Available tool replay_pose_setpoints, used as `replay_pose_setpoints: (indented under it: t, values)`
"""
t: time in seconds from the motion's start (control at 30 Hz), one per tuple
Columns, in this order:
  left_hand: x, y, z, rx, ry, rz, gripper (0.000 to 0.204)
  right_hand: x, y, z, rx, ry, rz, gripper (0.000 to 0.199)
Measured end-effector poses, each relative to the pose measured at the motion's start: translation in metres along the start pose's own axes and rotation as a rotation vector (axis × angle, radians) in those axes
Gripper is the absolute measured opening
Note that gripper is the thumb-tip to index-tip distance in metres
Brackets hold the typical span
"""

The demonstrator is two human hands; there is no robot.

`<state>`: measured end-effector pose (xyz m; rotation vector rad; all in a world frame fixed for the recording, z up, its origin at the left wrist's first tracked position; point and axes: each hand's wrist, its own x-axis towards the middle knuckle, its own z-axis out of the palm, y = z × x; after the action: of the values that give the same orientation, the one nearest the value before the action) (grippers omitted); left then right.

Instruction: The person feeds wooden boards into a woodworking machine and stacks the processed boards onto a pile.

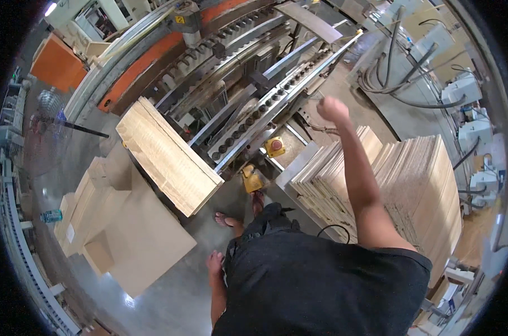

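Observation:
My right arm reaches forward over a stack of thin wooden boards [416, 179]. At its end my right hand [333, 110] is closed in a fist beside the machine's right rail, with nothing visible in it. My left hand [215, 262] hangs low at my left side, above the floor, fingers loosely bent and holding nothing I can see. One of my feet is at a yellow foot pedal [253, 179]. Ahead stands a machine [254, 109] with long metal rails and rows of dark round parts. On its left near end lies a thick pile of pale wood sheets [167, 157].
A yellow box with a red push button [275, 147] sits at the machine's near end. Flat brown cardboard [147, 241] lies on the left, with a bottle [51, 216] and a fan [55, 106] beyond. Dark cables [385, 84] hang from grey cabinets at the right.

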<state>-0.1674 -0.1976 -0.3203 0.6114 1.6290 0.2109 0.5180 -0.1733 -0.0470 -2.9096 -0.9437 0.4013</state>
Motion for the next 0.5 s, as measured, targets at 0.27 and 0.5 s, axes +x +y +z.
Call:
replay_pose_setpoints:
  t: [0.27,0.5]
  values:
    - [0.074,-0.116,-0.023,0.38,-0.085,0.28,0.033,-0.003,0.051,0.1,-0.488,-0.213,-0.098,0.057]
    - [0.014,-0.013,0.003,0.039,-0.163,0.209,0.028,-0.049,0.132,0.171,-0.684,-0.645,-0.041,0.077]
